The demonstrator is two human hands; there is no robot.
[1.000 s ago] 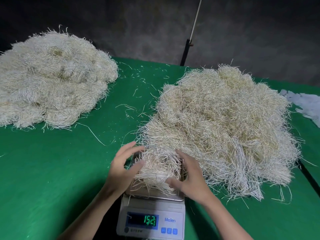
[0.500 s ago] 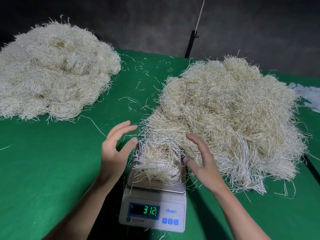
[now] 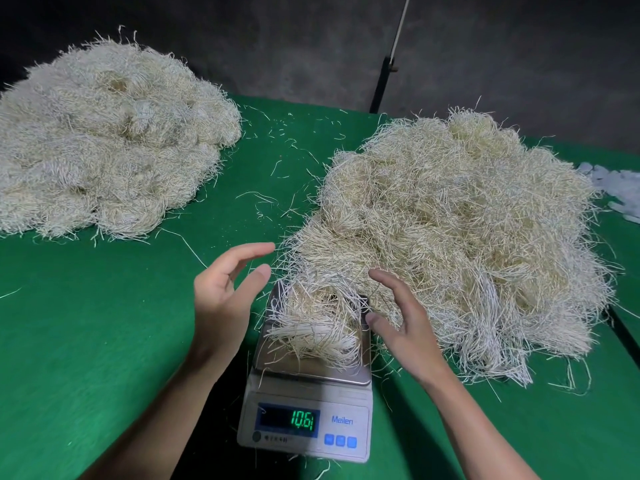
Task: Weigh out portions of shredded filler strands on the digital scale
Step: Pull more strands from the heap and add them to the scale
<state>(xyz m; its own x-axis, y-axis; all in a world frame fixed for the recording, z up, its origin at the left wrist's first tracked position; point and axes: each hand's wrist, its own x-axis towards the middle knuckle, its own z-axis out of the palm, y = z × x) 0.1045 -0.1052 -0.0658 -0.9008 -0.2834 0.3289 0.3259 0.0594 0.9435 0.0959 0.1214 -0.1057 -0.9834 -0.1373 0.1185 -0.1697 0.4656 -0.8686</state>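
Digital scale (image 3: 308, 420) sits at near edge of green table (image 3: 104, 341), btwn the person's forearms. Display (image 3: 289, 419) is lit green and reads 10.61, w/ blue brand lettering and three blue buttons to its R. Portion of strands (image 3: 313, 327) lies on the steel pan (image 3: 311, 372), covering the far half; near strip of pan is bare. Some strands overhang the L side. Far end of portion runs into near edge of big pile (image 3: 467, 230); cannot tell if separate or tangled.

L hand (image 3: 221, 299): just L of pan, palm facing the portion, fingers spread and slightly curved, holding nothing. No contact w/ strands seen.

R hand (image 3: 401, 327): just R of pan, fingers extended and loose, gripping nothing. Fingertips are over the pile's edge, contact unclear.

Second pile (image 3: 104, 140) at far L, well apart from scale. Loose strands (image 3: 263, 195) scattered on table btwn the piles. White scraps (image 3: 620, 188) at far R edge. Dark pole (image 3: 382, 84) stands behind table against grey wall.
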